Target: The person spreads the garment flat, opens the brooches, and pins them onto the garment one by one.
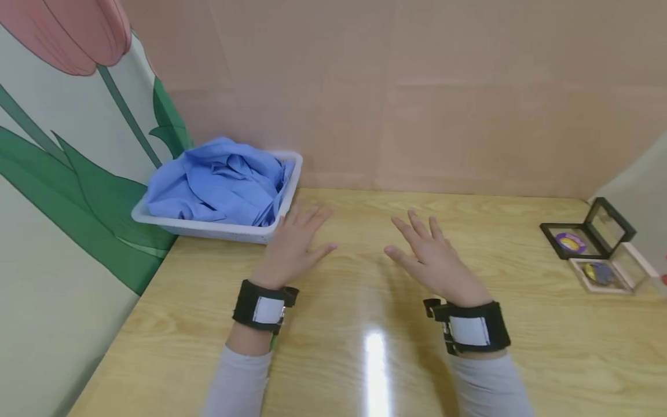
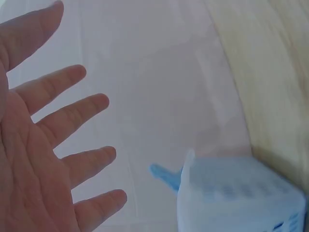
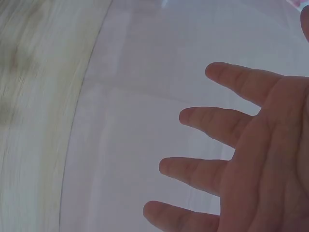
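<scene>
My left hand (image 1: pixel 289 249) is held over the table with its fingers spread, its fingertips overlapping the near right corner of a white basket (image 1: pixel 224 230) in the head view. Bunched blue cloth (image 1: pixel 224 179) fills that basket and rises above its rim. In the left wrist view the palm faces the camera, and the basket's side (image 2: pixel 236 193) stands beyond the fingers. My right hand (image 1: pixel 438 260) hovers above the middle of the table, fingers apart and nothing in them. The right wrist view shows its bare palm (image 3: pixel 270 169) and spread fingers.
At the right of the wooden table (image 1: pixel 333 359) lie a black display frame (image 1: pixel 560 249) and a pale pink one (image 1: pixel 586 281), both hinged open with a small round piece inside. A beige curtain (image 1: pixel 391 104) hangs behind, and a tulip-printed panel (image 1: pixel 78 174) borders the left side.
</scene>
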The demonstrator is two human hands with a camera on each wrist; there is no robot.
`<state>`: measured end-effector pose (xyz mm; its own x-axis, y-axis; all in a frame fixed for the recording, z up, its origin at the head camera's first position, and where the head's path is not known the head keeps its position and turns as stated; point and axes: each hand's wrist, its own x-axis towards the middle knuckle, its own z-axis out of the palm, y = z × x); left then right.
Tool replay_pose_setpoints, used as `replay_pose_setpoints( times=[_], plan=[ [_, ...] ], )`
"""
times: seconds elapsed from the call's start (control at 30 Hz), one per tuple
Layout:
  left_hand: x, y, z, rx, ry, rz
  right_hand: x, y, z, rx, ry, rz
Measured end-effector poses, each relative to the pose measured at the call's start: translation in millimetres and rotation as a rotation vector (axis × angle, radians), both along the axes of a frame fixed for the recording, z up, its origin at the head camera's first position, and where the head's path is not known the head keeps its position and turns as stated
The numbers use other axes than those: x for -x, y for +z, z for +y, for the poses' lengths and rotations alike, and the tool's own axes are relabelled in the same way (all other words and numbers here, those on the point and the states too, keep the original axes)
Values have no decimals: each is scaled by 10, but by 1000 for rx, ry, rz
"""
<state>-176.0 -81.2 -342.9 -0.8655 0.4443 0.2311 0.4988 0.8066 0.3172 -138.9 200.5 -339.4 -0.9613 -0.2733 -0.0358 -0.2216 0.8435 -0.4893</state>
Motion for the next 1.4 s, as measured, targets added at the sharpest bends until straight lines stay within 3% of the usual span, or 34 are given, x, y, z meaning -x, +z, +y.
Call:
replay_pose_setpoints(
  times=[0.3,0.6,0.83,1.07,1.23,1.4],
  plan=[
    [118,160,-343,75,86,46,36,-17,-219,-34,81,26],
    [262,541,-816,170,110,45,152,16,-453,-14,159,56],
    [417,792,-969,256,164,95,201,93,-544,8,200,81],
    [542,1047,-1173,263,197,99,229,266,-716,6,231,116],
    [650,1124,-1331,261,220,68,228,351,-825,-10,259,128],
    [783,1122,-1492,277,218,58,216,409,-888,-19,277,145]
  ],
)
